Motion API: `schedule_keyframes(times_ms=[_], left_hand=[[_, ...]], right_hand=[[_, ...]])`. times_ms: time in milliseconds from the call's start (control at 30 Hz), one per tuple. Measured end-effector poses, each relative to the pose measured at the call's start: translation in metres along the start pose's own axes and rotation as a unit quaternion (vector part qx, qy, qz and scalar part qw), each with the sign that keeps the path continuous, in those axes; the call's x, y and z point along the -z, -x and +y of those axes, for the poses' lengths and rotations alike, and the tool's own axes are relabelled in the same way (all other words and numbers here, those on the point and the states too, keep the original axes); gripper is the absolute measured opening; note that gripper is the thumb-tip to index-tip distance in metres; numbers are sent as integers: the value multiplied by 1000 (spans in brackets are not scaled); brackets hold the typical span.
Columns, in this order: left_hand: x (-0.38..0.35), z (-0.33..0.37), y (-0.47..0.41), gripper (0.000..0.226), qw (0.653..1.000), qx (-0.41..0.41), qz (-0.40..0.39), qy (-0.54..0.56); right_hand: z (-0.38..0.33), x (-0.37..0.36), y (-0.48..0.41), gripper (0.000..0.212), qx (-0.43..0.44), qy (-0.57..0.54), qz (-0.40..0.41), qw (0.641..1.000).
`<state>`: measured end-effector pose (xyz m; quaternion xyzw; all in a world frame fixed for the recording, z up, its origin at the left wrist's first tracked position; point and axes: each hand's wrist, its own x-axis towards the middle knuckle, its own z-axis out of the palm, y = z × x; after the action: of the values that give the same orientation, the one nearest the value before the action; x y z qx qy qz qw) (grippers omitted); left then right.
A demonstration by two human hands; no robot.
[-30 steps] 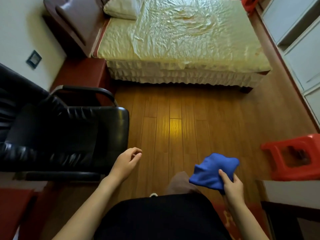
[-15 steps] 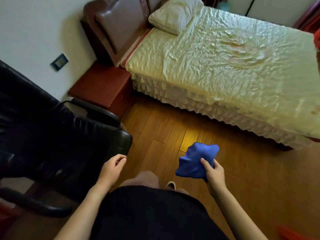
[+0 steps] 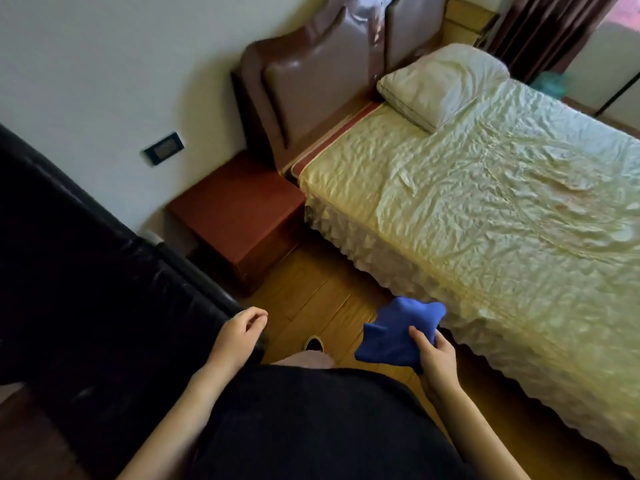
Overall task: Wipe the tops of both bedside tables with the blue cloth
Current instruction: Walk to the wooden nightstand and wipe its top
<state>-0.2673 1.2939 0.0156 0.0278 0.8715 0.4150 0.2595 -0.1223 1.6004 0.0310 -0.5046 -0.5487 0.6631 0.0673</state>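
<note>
the person stands on the wood floor (image 3: 311,299) between a big black chair (image 3: 86,271) and the bed (image 3: 485,209). the right hand (image 3: 434,358) holds the blue cloth (image 3: 398,332) up in the air, low in front of the body and near the side of the bed. the thumb lies on top of the cloth and the other fingers curl under it, so the cloth is pinched in the hand. the cloth is bunched up, with floppy corners sticking out. it is not touching the floor or the bed.

the left hand (image 3: 239,336) holds nothing. its fingers are bent in a loose curl, with the thumb close to the first finger. it hangs right by the edge of the black chair, and i cannot tell if it touches the chair.

a red-brown bedside table (image 3: 235,206) stands against the white wall (image 3: 104,64), just beside the head of the bed. the chair is near it on the other side. its top looks bare. the cloth is well apart from this table.

the bed has a shiny, wrinkly yellow cover with a frill along the side. a pale pillow (image 3: 443,81) lies at the top, next to the brown padded headboard (image 3: 311,84). a small dark plate (image 3: 164,148) is set in the wall above the table. one shoe tip (image 3: 314,342) peeks out on the floor between the two hands.
</note>
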Motion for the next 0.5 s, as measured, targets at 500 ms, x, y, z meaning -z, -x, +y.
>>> schedule_keyframes(times_ms=[500], left_hand=[[40,95,-190,29,990,57,118,53]], right_hand=[[-198,-170,-208,6,23,147,-133,980]])
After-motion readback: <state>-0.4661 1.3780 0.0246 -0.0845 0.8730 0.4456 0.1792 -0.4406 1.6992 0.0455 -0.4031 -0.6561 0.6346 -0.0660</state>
